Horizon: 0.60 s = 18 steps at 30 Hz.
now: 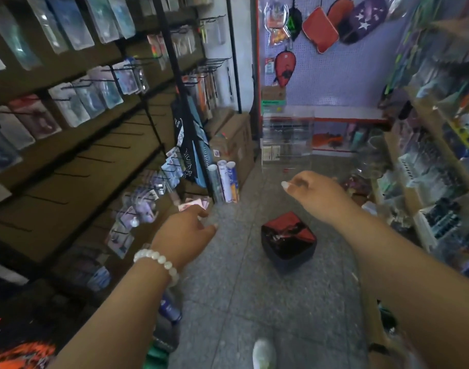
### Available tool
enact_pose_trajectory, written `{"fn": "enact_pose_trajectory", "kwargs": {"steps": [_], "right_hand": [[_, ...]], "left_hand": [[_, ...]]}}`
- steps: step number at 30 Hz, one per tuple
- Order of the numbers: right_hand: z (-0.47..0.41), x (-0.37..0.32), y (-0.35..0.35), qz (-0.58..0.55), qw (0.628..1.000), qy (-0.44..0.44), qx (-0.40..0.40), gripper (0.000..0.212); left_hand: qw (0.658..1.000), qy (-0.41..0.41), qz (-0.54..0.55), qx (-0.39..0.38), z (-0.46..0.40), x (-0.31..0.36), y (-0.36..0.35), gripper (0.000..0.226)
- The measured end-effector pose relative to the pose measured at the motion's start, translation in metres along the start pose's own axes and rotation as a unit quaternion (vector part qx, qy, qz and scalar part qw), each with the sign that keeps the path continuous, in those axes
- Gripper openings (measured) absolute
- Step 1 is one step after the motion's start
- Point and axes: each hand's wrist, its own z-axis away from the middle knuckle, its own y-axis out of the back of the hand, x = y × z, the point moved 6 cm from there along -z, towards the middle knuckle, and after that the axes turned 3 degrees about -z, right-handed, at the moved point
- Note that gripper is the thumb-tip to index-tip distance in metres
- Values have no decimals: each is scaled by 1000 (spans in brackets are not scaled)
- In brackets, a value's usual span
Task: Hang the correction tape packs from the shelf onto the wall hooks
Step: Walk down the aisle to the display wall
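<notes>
I see my left hand (184, 230) loosely open near the low wall hooks (148, 198), my right hand (317, 194) curled, holding nothing I can make out; with the blur, I risk snagging hung packs (137, 214).

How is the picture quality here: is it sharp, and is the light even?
Head view: wide-angle bending curves the shelf frame; motion blur smears the right-side shelves and the hanging packs; light is dim on the left wall, brighter on the purple pegboard; both the left hand and right hand look slightly soft.
</notes>
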Motion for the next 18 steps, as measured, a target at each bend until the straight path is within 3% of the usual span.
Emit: {"fn": "enact_pose_trajectory", "kwargs": {"steps": [18], "right_hand": [[-303, -65, -56, 7, 997, 76, -28, 35]], "left_hand": [[997, 62, 40, 32, -261, -44, 42, 29]]}}
